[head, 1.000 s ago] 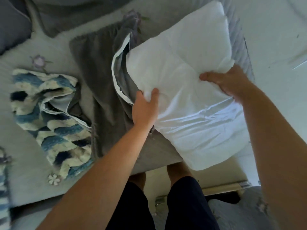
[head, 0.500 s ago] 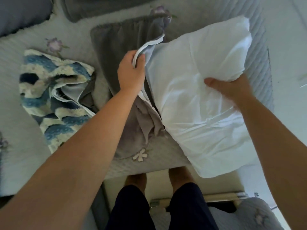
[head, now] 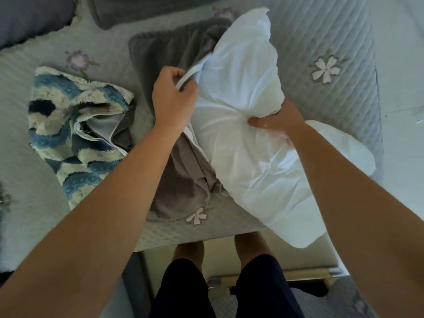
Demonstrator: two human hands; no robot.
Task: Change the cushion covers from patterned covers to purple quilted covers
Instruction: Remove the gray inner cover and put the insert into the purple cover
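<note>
Head view, sole item list as I read it from my station.

1. Left hand (head: 173, 96): fingers curled shut, pinching the white-piped rim of the cover's opening. I judge it is held up like this to keep the mouth open and give the insert something to slide against.

2. Quilted cover (head: 167, 53): reads grey-mauve in this light, lying on the bed with its far end flat and its near flap (head: 183, 180) slumped toward the bed's front edge. It sits just left of, and partly under, the insert. I take it for the purple cover of the task; the colour is not certain.

3. Cushion insert (head: 241, 92): bare white, tilted, its top corner pointing away from me. The upper left edge touches the held rim; whether any of it is inside the cover yet I cannot tell.

4. Right hand (head: 277, 120): fingers clamped together on a gathered fold at the insert's waist, thumb forward. I judge the squeeze narrows the insert so that it fits the opening.

5. Patterned cover (head: 80, 134): blue and cream wave pattern, empty, opening gaping, lying well left of the work, set aside.

6. Bedspread (head: 321, 42): pale quilted, flower appliqués, bearing everything.

Stage, by my judgement: old cover off, stuffing of the new one just under way.
</note>
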